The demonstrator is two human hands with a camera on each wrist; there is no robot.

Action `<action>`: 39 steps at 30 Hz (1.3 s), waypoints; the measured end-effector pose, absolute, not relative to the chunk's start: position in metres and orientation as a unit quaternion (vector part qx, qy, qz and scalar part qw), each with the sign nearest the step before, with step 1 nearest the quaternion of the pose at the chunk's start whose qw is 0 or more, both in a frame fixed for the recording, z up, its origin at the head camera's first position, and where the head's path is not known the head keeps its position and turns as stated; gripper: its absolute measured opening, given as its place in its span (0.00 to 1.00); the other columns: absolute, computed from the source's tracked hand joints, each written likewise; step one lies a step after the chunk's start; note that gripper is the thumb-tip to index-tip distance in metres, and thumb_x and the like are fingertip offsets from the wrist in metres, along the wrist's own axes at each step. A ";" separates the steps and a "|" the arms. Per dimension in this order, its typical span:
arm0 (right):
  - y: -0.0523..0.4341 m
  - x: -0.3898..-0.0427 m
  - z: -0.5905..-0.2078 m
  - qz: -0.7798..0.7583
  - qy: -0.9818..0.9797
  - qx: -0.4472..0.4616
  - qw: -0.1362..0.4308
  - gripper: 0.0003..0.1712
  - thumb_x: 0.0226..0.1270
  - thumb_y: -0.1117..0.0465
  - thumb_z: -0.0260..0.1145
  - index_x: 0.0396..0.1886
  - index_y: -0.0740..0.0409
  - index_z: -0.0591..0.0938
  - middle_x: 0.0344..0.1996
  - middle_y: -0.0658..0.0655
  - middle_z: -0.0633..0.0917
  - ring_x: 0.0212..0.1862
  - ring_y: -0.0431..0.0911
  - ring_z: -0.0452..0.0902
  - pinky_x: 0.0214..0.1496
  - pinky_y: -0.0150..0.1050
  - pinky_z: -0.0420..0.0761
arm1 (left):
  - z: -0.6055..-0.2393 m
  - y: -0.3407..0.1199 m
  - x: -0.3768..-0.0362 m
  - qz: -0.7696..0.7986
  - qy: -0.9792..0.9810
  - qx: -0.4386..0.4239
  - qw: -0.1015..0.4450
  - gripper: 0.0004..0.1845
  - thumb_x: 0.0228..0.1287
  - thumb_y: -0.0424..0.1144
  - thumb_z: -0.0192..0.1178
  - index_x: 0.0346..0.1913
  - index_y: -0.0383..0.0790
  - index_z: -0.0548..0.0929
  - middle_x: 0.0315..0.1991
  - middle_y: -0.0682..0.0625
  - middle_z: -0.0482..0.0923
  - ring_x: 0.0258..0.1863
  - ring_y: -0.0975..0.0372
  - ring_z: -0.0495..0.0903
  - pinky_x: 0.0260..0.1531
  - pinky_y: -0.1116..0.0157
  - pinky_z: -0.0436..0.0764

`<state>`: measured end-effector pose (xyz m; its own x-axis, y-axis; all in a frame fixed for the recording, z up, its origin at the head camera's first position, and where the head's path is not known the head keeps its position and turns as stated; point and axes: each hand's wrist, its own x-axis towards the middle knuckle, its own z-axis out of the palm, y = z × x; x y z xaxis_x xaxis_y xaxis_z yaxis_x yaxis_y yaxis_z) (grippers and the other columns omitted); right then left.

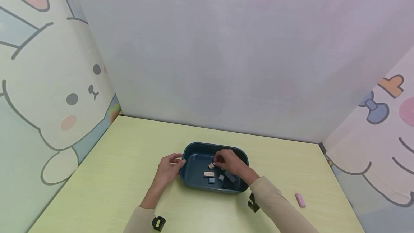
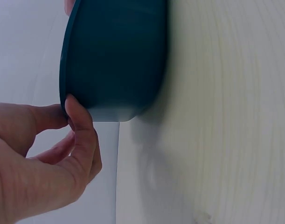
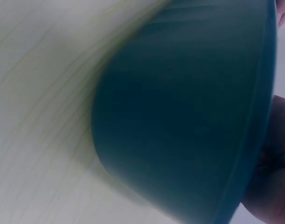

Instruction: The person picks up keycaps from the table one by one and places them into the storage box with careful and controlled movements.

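Observation:
A dark teal basin (image 1: 197,187) with a raised rim stands on the table. At its left end, my left hand (image 1: 169,168) pinches the rim between thumb and fingers; the left wrist view shows this left hand (image 2: 53,154) close up. My right hand (image 1: 228,161) reaches inside over the right half, fingers bent down. Its fingertips are beside a small beige cube (image 1: 211,166); whether they grip anything is hidden. Around them lie a beige bar (image 1: 208,174) with faint print, a blue-grey cube (image 1: 211,181), a pale cube (image 1: 221,177) and a dark grey bar (image 1: 230,177).
A pink bar (image 1: 300,200) lies on the pale yellow table (image 1: 139,143), right of the basin. Behind the table rises a plain light wall (image 1: 207,53), with cartoon-printed panels at both sides. Black straps (image 1: 158,223) show at the wrists.

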<state>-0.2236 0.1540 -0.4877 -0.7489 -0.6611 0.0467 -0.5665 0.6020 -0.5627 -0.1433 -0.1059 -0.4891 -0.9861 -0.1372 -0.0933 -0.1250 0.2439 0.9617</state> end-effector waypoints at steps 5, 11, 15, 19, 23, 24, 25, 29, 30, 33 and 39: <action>0.154 -0.222 -0.485 -0.281 0.892 -0.342 0.085 0.03 0.69 0.71 0.69 0.36 0.60 0.86 0.33 0.53 0.85 0.34 0.40 0.79 0.37 0.37 0.81 | -0.489 -0.106 -0.144 -0.609 -0.789 0.083 0.004 0.15 0.71 0.32 0.64 0.57 0.29 0.83 0.37 0.43 0.82 0.31 0.52 0.84 0.29 0.59 0.84; 0.155 -0.220 -0.480 -0.286 0.895 -0.329 0.095 0.02 0.72 0.68 0.67 0.39 0.63 0.86 0.34 0.55 0.86 0.35 0.41 0.80 0.38 0.37 0.81 | -0.489 -0.106 -0.144 -0.606 -0.791 0.086 0.003 0.15 0.71 0.32 0.64 0.57 0.29 0.83 0.37 0.43 0.82 0.32 0.53 0.84 0.30 0.57 0.85; 0.156 -0.220 -0.478 -0.296 0.895 -0.319 0.097 0.04 0.71 0.68 0.68 0.42 0.65 0.85 0.35 0.56 0.86 0.36 0.44 0.81 0.38 0.38 0.82 | -0.489 -0.106 -0.144 -0.604 -0.792 0.087 0.003 0.15 0.71 0.32 0.64 0.57 0.30 0.83 0.37 0.43 0.82 0.31 0.54 0.83 0.30 0.57 0.84; 0.157 -0.219 -0.477 -0.295 0.897 -0.317 0.091 0.04 0.71 0.68 0.69 0.42 0.65 0.85 0.36 0.56 0.87 0.36 0.43 0.82 0.39 0.39 0.83 | -0.489 -0.106 -0.143 -0.605 -0.791 0.087 0.001 0.15 0.72 0.33 0.64 0.57 0.30 0.83 0.38 0.43 0.82 0.31 0.54 0.83 0.30 0.59 0.84; 0.159 -0.216 -0.475 -0.290 0.900 -0.318 0.072 0.03 0.70 0.69 0.69 0.41 0.65 0.85 0.36 0.55 0.86 0.36 0.43 0.81 0.40 0.40 0.83 | -0.488 -0.107 -0.143 -0.607 -0.790 0.088 0.000 0.15 0.72 0.33 0.64 0.57 0.30 0.83 0.38 0.43 0.82 0.31 0.53 0.83 0.29 0.59 0.84; 0.160 -0.215 -0.475 -0.287 0.901 -0.317 0.066 0.03 0.70 0.70 0.69 0.41 0.65 0.85 0.36 0.54 0.86 0.36 0.42 0.81 0.40 0.40 0.83 | -0.488 -0.107 -0.144 -0.608 -0.789 0.088 -0.001 0.15 0.72 0.33 0.64 0.57 0.30 0.83 0.38 0.43 0.82 0.31 0.53 0.83 0.30 0.59 0.84; 0.161 -0.215 -0.476 -0.284 0.903 -0.317 0.059 0.03 0.69 0.70 0.69 0.41 0.64 0.85 0.36 0.54 0.85 0.36 0.42 0.80 0.41 0.40 0.83 | -0.488 -0.107 -0.144 -0.608 -0.789 0.088 -0.001 0.16 0.72 0.33 0.64 0.57 0.30 0.83 0.38 0.43 0.82 0.31 0.53 0.83 0.30 0.58 0.84; 0.164 -0.213 -0.477 -0.276 0.909 -0.311 0.039 0.04 0.69 0.70 0.69 0.41 0.63 0.85 0.36 0.54 0.84 0.37 0.42 0.79 0.41 0.40 0.83 | -0.489 -0.108 -0.144 -0.608 -0.789 0.087 0.000 0.16 0.72 0.34 0.64 0.58 0.30 0.83 0.38 0.43 0.82 0.31 0.54 0.83 0.29 0.58 0.84; 0.166 -0.213 -0.477 -0.278 0.909 -0.309 0.036 0.04 0.69 0.70 0.69 0.41 0.63 0.85 0.37 0.54 0.84 0.37 0.43 0.79 0.41 0.40 0.83 | -0.489 -0.108 -0.144 -0.608 -0.789 0.087 0.000 0.16 0.72 0.33 0.64 0.58 0.30 0.83 0.38 0.43 0.82 0.31 0.54 0.83 0.29 0.58 0.84; 0.169 -0.213 -0.477 -0.280 0.911 -0.301 0.035 0.04 0.69 0.69 0.69 0.42 0.61 0.85 0.38 0.53 0.84 0.38 0.42 0.80 0.41 0.40 0.83 | -0.489 -0.109 -0.144 -0.606 -0.791 0.087 0.002 0.16 0.72 0.33 0.64 0.58 0.29 0.83 0.38 0.43 0.82 0.31 0.53 0.83 0.29 0.59 0.84; 0.174 -0.213 -0.478 -0.284 0.912 -0.295 0.023 0.06 0.70 0.68 0.69 0.44 0.60 0.86 0.39 0.52 0.85 0.40 0.42 0.83 0.45 0.40 0.84 | -0.488 -0.110 -0.144 -0.603 -0.793 0.086 0.003 0.16 0.72 0.32 0.64 0.57 0.29 0.83 0.38 0.43 0.82 0.31 0.52 0.83 0.28 0.61 0.83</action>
